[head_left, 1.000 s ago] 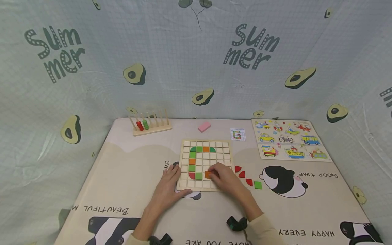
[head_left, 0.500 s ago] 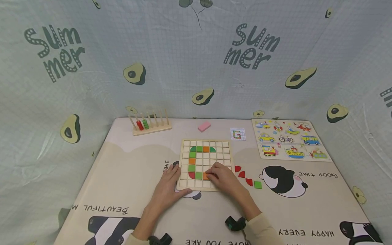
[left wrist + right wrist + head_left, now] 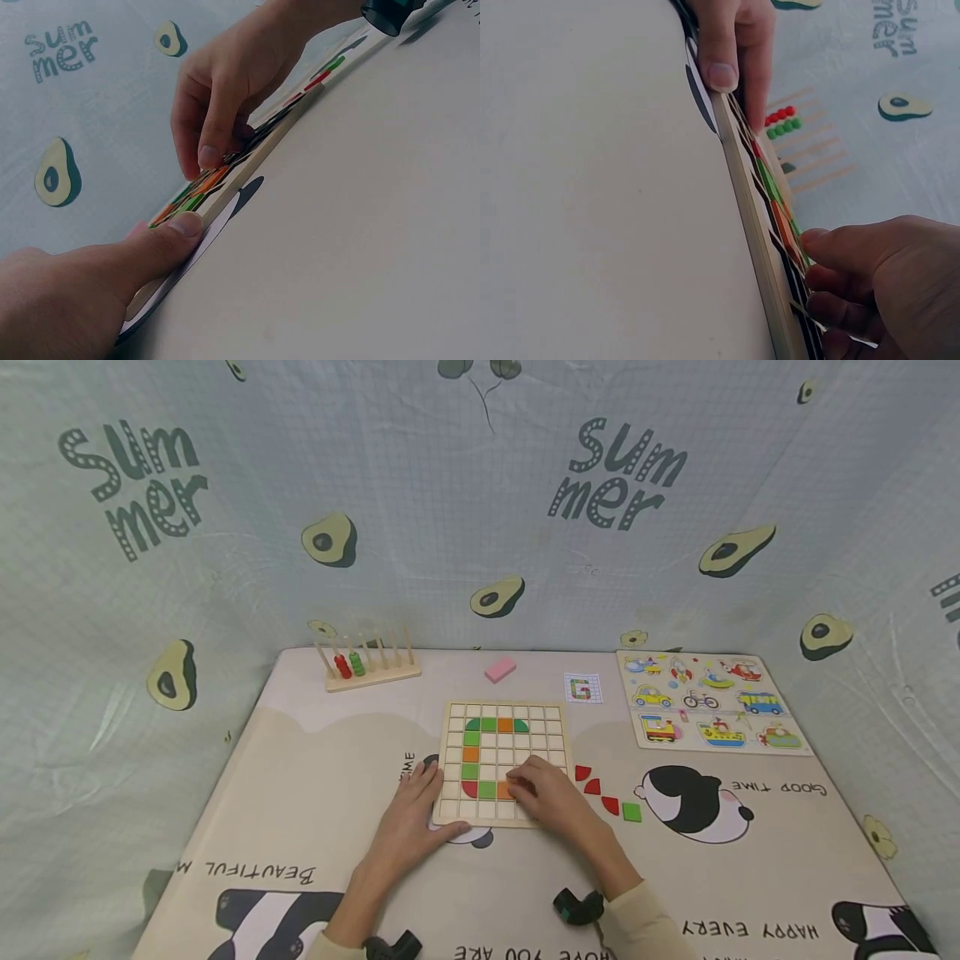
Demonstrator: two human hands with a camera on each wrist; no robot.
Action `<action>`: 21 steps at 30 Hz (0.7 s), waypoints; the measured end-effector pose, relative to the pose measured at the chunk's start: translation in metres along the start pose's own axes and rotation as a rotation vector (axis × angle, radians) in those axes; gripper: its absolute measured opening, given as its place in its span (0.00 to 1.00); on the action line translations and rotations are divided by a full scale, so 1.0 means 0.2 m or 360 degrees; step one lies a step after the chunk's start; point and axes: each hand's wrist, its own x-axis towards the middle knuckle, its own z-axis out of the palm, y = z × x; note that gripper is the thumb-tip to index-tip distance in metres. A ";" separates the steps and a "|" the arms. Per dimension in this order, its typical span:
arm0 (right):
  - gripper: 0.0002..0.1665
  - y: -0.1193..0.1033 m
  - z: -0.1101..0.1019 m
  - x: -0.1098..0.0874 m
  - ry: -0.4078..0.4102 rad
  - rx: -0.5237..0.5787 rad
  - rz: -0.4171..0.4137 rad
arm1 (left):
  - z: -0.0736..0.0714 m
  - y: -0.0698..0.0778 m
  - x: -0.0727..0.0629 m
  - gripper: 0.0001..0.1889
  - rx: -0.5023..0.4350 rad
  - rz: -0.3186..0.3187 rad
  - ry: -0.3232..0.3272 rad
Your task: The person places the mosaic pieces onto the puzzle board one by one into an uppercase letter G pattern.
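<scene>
In the head view, a wooden grid board [image 3: 557,745] lies in the middle of the table, with green, orange and red tiles set in its cells. My left hand [image 3: 411,810] rests along its left side and front corner, fingers straight and the thumb [image 3: 184,225] against the front edge. Curled over the lower row, my right hand [image 3: 551,793] has thumb and fingertips at an orange square tile [image 3: 503,790]. That tile sits beside a green square tile [image 3: 487,790]; in the right wrist view the thumb [image 3: 817,241] is right at the orange tile's edge.
Right of the board lie several red quarter-round tiles [image 3: 592,787] and a green square [image 3: 632,812]. Behind are a pattern card [image 3: 582,689], a pink block [image 3: 500,671], a peg stand [image 3: 386,677] with red and green beads, and a vehicle puzzle board [image 3: 705,702].
The orange tile, tilted between the right fingers a second ago, has come down into a cell beside the green tile. The right fingers have since shifted slightly right; the left hand stays put.
</scene>
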 end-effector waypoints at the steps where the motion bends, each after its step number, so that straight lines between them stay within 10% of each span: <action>1: 0.14 0.01 0.00 0.00 0.0009 0.0012 -0.0001 | 0.00 0.00 0.00 0.52 -0.0001 -0.0002 -0.0001; 21: 0.14 0.13 -0.11 -0.04 0.0079 0.0076 0.0170 | 0.00 0.00 0.00 0.51 -0.0005 0.0004 -0.0002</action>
